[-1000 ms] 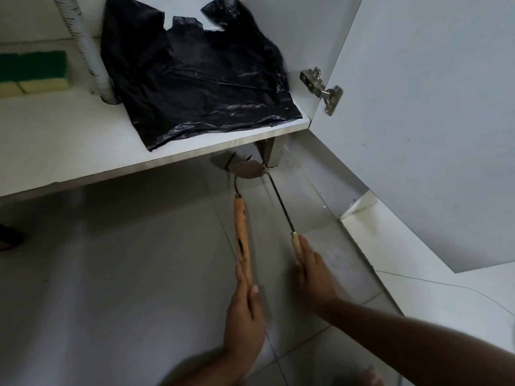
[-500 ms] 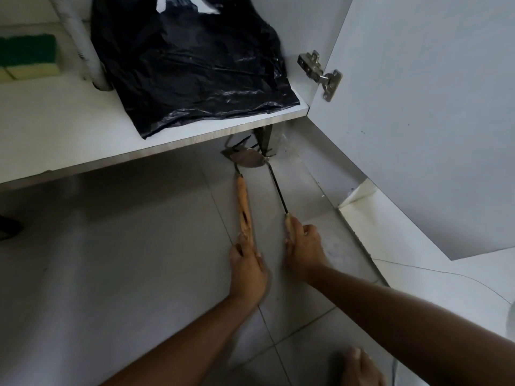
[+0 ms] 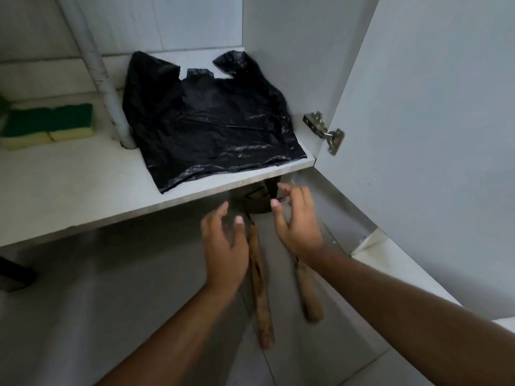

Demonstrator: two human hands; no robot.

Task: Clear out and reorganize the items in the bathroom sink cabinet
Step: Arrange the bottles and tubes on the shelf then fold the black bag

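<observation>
A pair of shears with two wooden handles (image 3: 262, 296) lies on the grey floor tiles, its blades tucked under the cabinet's bottom shelf (image 3: 83, 188). My left hand (image 3: 225, 246) hovers above the left handle, fingers apart and empty. My right hand (image 3: 295, 218) is raised near the shelf's front edge, also with spread fingers, holding nothing. A black plastic bag (image 3: 211, 121) lies flat on the shelf. Green and yellow sponges (image 3: 47, 125) sit at the shelf's left.
A white drain pipe (image 3: 103, 79) passes down through the shelf between sponges and bag. The open cabinet door (image 3: 432, 135) stands at the right on a metal hinge (image 3: 324, 130). A dark object (image 3: 14, 274) lies on the floor at far left.
Both hands have let go of the shears' handles and risen toward the shelf edge. The shears now lie farther under the cabinet. The view has tilted up.
</observation>
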